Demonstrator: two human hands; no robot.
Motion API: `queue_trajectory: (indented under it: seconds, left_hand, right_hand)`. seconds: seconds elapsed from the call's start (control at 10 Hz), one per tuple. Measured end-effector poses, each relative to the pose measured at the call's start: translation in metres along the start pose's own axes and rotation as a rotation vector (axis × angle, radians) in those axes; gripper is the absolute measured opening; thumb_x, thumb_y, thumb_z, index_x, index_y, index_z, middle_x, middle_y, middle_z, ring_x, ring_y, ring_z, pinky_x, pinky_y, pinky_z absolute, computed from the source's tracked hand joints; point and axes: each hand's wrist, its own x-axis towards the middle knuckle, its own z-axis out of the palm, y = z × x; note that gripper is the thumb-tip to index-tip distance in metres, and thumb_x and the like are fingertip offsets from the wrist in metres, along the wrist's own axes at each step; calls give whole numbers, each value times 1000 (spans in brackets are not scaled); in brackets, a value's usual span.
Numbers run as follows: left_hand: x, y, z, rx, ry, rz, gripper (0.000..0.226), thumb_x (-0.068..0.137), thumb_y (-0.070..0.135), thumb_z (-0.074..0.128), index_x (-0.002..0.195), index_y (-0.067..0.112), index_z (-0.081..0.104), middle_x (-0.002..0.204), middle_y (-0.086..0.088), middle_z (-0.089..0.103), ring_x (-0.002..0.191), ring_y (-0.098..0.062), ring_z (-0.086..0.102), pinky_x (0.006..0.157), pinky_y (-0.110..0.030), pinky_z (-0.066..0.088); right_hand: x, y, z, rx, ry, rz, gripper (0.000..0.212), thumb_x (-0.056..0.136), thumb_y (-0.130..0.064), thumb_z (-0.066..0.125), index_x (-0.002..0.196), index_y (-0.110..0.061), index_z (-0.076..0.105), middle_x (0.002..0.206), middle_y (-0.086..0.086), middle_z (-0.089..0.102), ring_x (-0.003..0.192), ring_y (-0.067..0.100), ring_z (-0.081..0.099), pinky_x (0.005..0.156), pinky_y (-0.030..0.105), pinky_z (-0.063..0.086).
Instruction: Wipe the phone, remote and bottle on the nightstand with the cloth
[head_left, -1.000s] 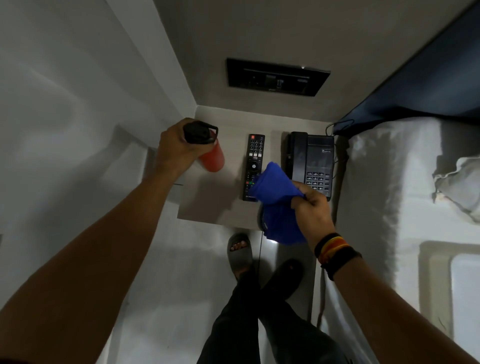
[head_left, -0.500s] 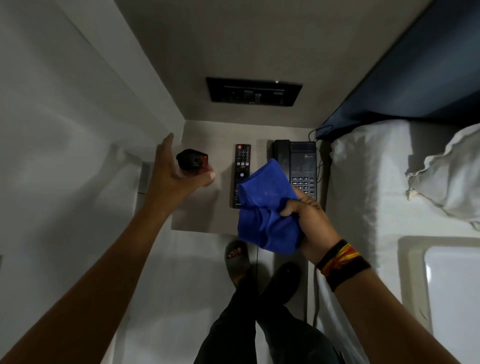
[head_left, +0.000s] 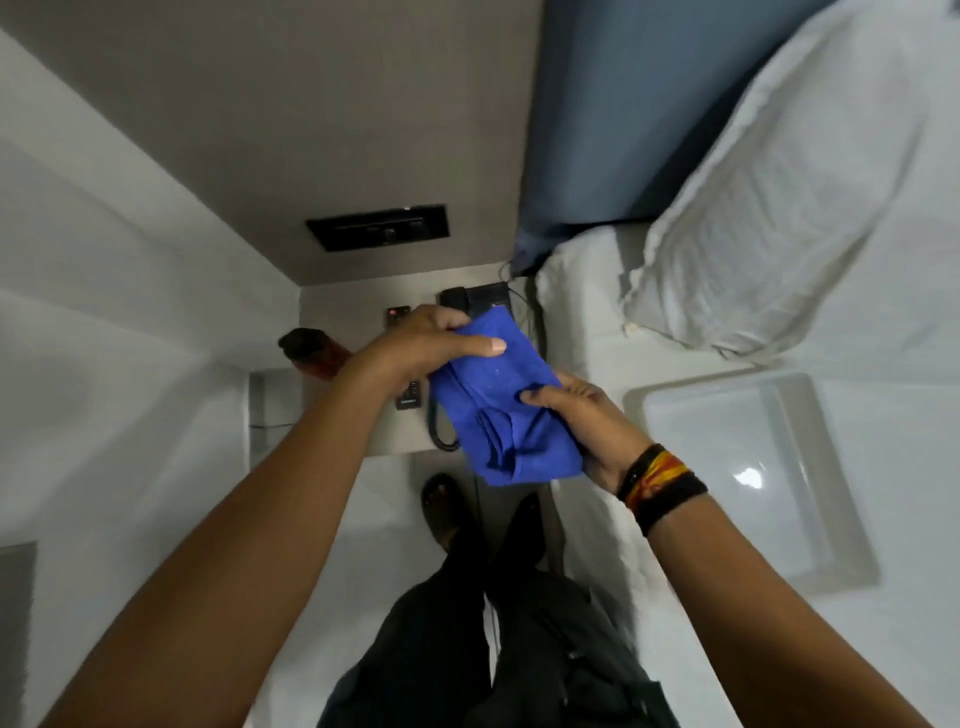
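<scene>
Both hands hold a blue cloth (head_left: 501, 402) above the nightstand (head_left: 337, 306). My left hand (head_left: 431, 340) grips its upper edge and my right hand (head_left: 582, 415) grips its right side. The red bottle with a black cap (head_left: 311, 351) stands on the nightstand's left part, free of my hands. The black remote (head_left: 397, 314) shows only at its top end and bottom end, the rest behind my left hand. The black phone (head_left: 467, 299) peeks out behind the cloth, with its coiled cord (head_left: 439, 431) hanging at the front edge.
A black switch panel (head_left: 379, 228) is set in the wall above the nightstand. The white bed (head_left: 597, 322) with a pillow (head_left: 779, 208) is close on the right. White walls close in on the left. My legs and sandalled feet (head_left: 441, 506) stand on the floor below.
My left hand let go of the bottle and moved right onto the cloth. The cloth now is held with both hands. The view has swung right toward the bed.
</scene>
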Motion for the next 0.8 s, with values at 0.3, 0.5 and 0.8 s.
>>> queue_trajectory:
  seconds: [0.3, 0.5, 0.8]
  left_hand:
    - [22, 31, 204, 54, -79, 141, 20, 94, 10, 80, 108, -2, 74, 109, -25, 78, 92, -23, 69, 90, -46, 60]
    - [29, 32, 288, 251, -94, 159, 38, 99, 6, 67, 136, 17, 67, 135, -9, 67, 119, -24, 66, 103, -34, 56]
    - [7, 70, 195, 632, 329, 714, 63, 111, 37, 50, 165, 9, 34, 176, -16, 22, 164, -31, 19, 134, -47, 19]
  right_hand:
    - [-124, 64, -175, -160, 649, -14, 29, 72, -18, 87, 95, -8, 72, 89, 17, 76, 84, 30, 75, 76, 43, 62]
    - [-149, 110, -225, -135, 929, -1, 37, 64, -29, 91, 92, -13, 72, 83, 10, 76, 77, 26, 75, 65, 30, 61]
    - [-144, 113, -163, -575, 866, -9, 48, 95, -29, 62, 140, -15, 52, 145, 12, 50, 130, 32, 50, 108, 46, 42]
